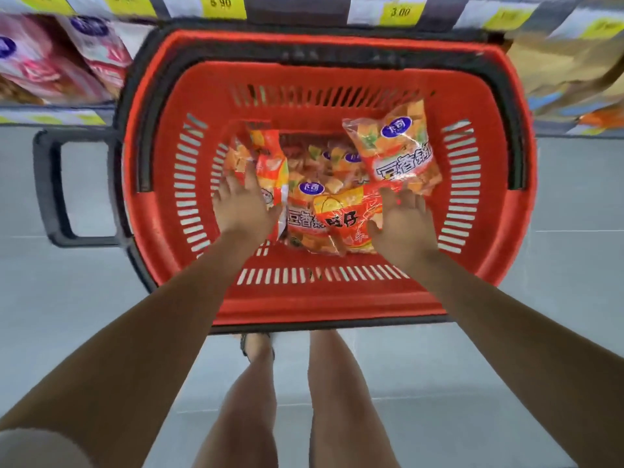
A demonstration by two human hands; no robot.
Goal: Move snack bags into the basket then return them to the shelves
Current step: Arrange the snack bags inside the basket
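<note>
The snack bags (324,197) lie in the red basket (162,231). My left hand (244,206) presses one with straight fingers. My right hand (403,224) touches another, but pinching or not, I cannot tell. Light, soft, slippery, I think — better to take the sealed edge.

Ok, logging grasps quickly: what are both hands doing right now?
Left hand: open, fingers flat against the upright orange bag.
Right hand: on the red bag; grip cannot be told.
</note>
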